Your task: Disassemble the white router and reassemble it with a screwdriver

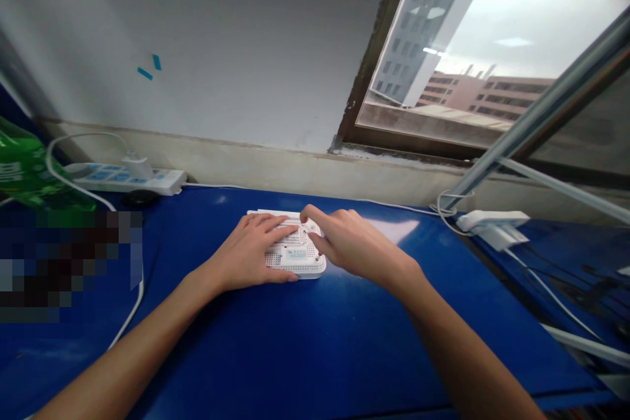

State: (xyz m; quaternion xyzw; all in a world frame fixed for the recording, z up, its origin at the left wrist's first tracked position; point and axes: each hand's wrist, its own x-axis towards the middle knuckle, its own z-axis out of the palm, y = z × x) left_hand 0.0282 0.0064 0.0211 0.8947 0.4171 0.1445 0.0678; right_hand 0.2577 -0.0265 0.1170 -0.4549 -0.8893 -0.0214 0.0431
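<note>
A white plastic device (296,254) lies on the blue tabletop, with rows of small vent holes and a pale label on its upper face. What kind of device it is, I cannot tell. My left hand (249,251) grips it from the left, fingers spread across its top and thumb along the near edge. My right hand (350,241) is at its right end, index finger and thumb bent toward each other over the surface. Whatever may be between those fingertips is too small to make out. The other right fingers are curled and partly hidden.
A white power strip (170,182) with a plugged-in adapter stands by the wall at left, beside a green bottle (34,170). A white cable (140,289) runs down the left side. At right are a metal pole (531,111) and another white plug block (492,223).
</note>
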